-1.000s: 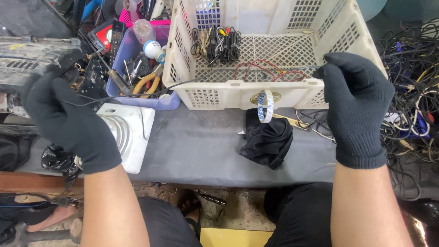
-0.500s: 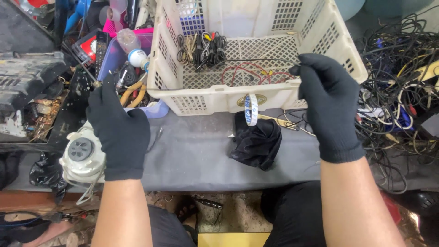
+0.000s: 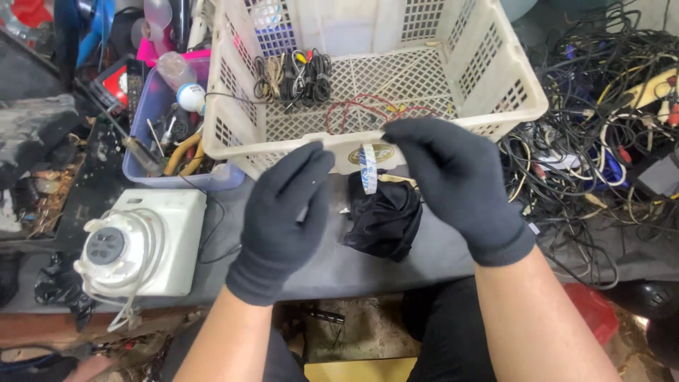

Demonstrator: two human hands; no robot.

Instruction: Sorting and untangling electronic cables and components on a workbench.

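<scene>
Both gloved hands, left hand [image 3: 283, 212] and right hand [image 3: 453, 187], fingers loosely apart, hovered before the white basket [image 3: 495, 120]; its tape roll [image 3: 368, 168] might snag.

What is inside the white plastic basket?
White basket holds bundled black cables and loose red wire; both gloved hands hide part of its front rim.

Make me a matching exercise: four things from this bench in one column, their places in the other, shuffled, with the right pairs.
Things
1. white basket
2. black cloth
3. white round-faced device
4. tangle of cables

Places
A. far right of the bench
B. left of the left hand
C. between the two gloved hands, below the basket's front rim
D. straight ahead, above both hands

Pairs: 1-D, 2-C, 3-B, 4-A
</scene>
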